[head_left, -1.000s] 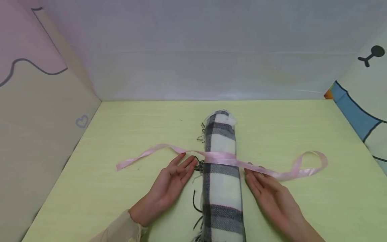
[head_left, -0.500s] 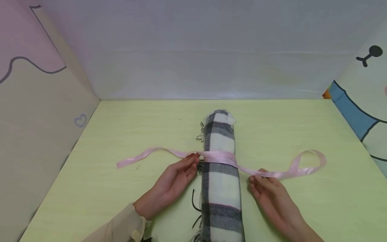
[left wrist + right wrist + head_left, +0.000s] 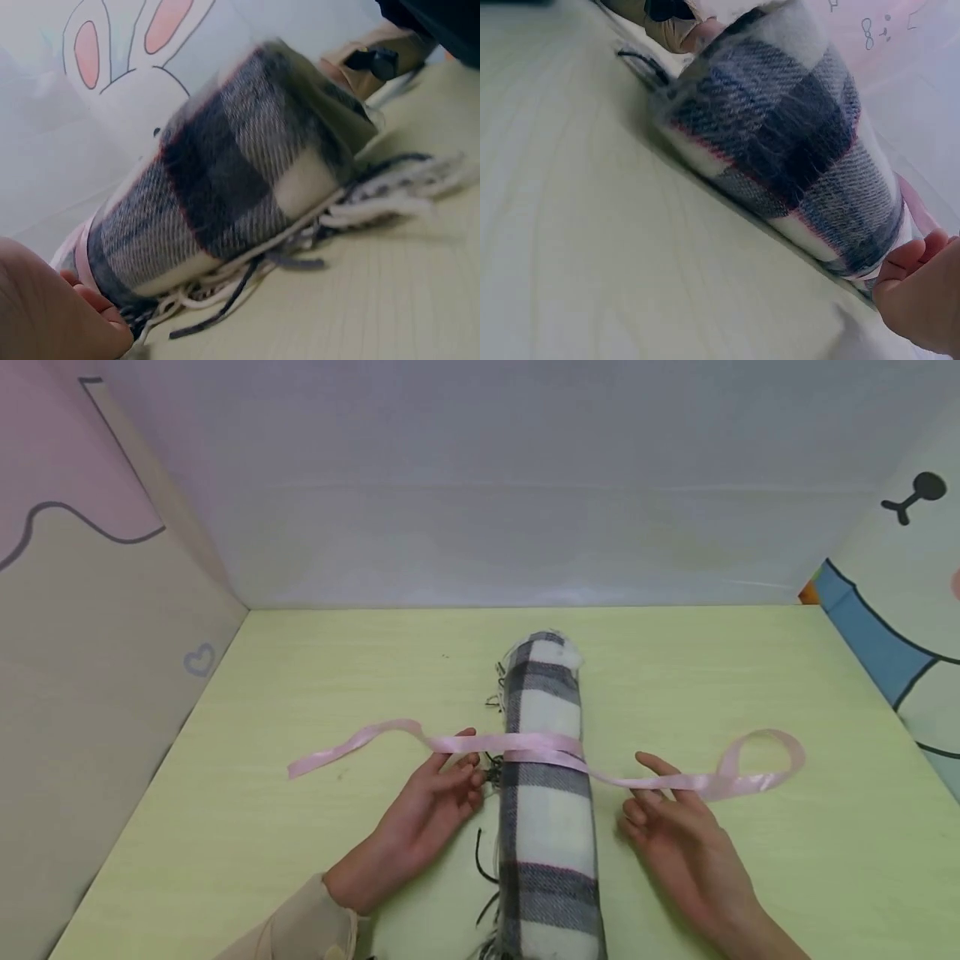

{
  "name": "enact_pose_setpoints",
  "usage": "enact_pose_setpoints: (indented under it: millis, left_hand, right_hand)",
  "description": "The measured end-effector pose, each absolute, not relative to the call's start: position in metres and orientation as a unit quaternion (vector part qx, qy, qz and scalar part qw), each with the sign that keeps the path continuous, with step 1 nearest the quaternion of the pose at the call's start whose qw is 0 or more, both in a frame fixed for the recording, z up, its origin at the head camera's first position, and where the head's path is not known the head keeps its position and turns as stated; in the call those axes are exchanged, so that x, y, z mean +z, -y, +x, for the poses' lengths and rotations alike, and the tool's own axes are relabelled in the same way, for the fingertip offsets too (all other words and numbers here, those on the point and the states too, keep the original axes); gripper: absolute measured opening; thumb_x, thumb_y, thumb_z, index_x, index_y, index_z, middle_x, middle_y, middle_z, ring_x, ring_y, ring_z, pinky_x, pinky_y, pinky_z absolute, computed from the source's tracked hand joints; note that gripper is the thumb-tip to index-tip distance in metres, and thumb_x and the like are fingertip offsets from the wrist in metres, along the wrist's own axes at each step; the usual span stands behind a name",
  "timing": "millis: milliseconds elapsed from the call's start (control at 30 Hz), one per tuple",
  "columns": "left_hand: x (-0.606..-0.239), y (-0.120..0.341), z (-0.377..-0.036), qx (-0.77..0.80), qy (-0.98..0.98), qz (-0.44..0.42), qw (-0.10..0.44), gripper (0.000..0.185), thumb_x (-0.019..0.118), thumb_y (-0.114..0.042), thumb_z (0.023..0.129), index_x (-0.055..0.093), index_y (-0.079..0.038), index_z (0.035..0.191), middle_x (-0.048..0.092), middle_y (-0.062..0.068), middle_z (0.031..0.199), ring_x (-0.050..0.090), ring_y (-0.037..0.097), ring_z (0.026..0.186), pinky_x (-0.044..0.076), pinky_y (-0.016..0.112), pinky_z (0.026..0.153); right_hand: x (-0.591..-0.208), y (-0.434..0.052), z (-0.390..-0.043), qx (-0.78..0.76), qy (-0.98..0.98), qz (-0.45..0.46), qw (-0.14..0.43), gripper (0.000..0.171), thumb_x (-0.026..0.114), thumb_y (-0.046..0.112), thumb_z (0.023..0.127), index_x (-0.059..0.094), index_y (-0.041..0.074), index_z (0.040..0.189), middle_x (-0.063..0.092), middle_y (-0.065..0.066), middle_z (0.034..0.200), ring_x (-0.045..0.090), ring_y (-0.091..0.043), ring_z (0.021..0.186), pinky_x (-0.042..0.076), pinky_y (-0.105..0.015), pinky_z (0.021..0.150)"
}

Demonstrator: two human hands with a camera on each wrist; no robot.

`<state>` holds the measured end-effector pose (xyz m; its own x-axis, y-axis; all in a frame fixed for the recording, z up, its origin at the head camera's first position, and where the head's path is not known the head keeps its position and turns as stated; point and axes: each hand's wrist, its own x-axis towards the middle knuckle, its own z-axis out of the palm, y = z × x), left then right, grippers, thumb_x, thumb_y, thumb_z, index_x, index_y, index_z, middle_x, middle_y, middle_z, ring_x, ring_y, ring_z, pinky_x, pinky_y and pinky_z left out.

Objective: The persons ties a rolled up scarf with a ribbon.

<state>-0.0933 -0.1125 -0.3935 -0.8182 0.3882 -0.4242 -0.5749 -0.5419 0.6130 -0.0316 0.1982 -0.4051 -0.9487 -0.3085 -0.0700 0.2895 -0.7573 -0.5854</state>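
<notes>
A rolled plaid scarf (image 3: 555, 835), white and dark grey with fringe along its left side, lies lengthwise on the table. Pink ribbon (image 3: 543, 743) passes around its middle, and two tails run out sideways. My left hand (image 3: 423, 810) holds the left tail close beside the roll, the ribbon lying across its fingers. On the other side, my right hand (image 3: 686, 852) holds the right tail between its fingers, with one finger reaching up behind the ribbon. Both wrist views show the scarf (image 3: 217, 172) from its near end; there the hands mostly hide the ribbon (image 3: 919, 206).
The pale yellow-green table (image 3: 337, 668) meets a plain back wall (image 3: 525, 527) and printed side panels, a blue-and-white one (image 3: 877, 618) at right. The left tail's loose end (image 3: 307, 766) lies flat; the right tail ends in a loop (image 3: 787, 747).
My left hand has taken the ribbon and drawn slightly left, straightening the tail beside the scarf. The right hand has moved a little right along its tail, with one finger now raised. The scarf stays put.
</notes>
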Motion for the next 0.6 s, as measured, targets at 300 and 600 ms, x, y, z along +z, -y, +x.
enact_pose_setpoints:
  millis: [300,600]
  left_hand:
    - [-0.394,0.115,-0.097,0.852,-0.468,-0.103,0.212,0.035,0.037,-0.011,0.114,0.048,-0.019,0.147,0.055,-0.007,0.107,0.056,0.009,0.086,0.043,0.022,0.08]
    - [-0.391,0.113,-0.107,0.85,-0.494,-0.084,0.163,0.028,0.044,-0.01,0.112,0.065,-0.024,0.123,0.053,-0.007,0.103,0.056,0.01,0.083,0.044,0.025,0.082]
  right_hand:
    - [-0.406,-0.2,-0.038,-0.864,-0.498,-0.043,0.059,0.043,0.034,-0.007,0.108,0.049,0.001,0.147,0.062,0.003,0.101,0.059,-0.014,0.085,0.05,-0.027,0.083]
    - [-0.403,-0.204,-0.047,-0.819,-0.569,-0.073,0.004,0.036,0.038,-0.009,0.107,0.058,-0.003,0.137,0.066,-0.001,0.099,0.06,-0.016,0.081,0.052,-0.026,0.078]
